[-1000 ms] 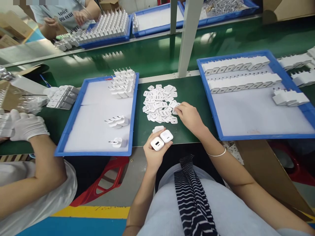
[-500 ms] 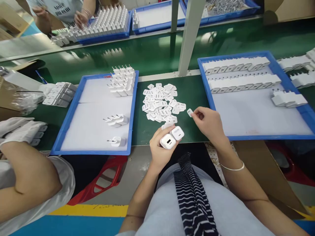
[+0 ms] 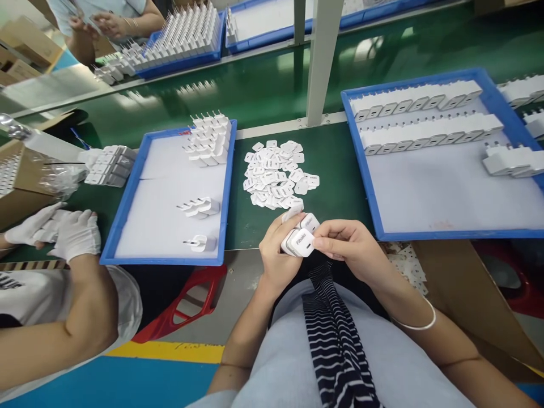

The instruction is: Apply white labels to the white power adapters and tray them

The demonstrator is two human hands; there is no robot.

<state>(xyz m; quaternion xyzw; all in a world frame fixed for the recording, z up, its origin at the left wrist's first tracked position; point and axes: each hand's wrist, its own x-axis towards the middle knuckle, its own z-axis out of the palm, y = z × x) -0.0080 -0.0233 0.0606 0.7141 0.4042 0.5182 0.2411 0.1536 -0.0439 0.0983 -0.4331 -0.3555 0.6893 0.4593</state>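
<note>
My left hand (image 3: 272, 254) is wrapped around two white charger bodies (image 3: 287, 245) with their faces turned up toward me. A small white cover plate (image 3: 294, 212) sticks out above its fingers. In my right hand (image 3: 351, 241), thumb and fingers pinch the edge of another white plate (image 3: 302, 242) with a slot and printed lettering, lying against the face of the nearer charger. The join between plate and charger is partly hidden. Just beyond my hands, loose white plates lie in a pile (image 3: 272, 175) on the green bench (image 3: 335, 164).
A blue-rimmed tray (image 3: 164, 262) on the left and another tray (image 3: 459, 234) on the right hold chargers. A metal post (image 3: 319, 68) rises behind the pile. At left a co-worker's gloved hands (image 3: 79, 235) rest on the bench; another person's hands (image 3: 110, 25) work across it.
My right hand has moved left from beside the pile, bringing its plate onto the nearer charger's face. The neighbour's gloved hands have come further into view.
</note>
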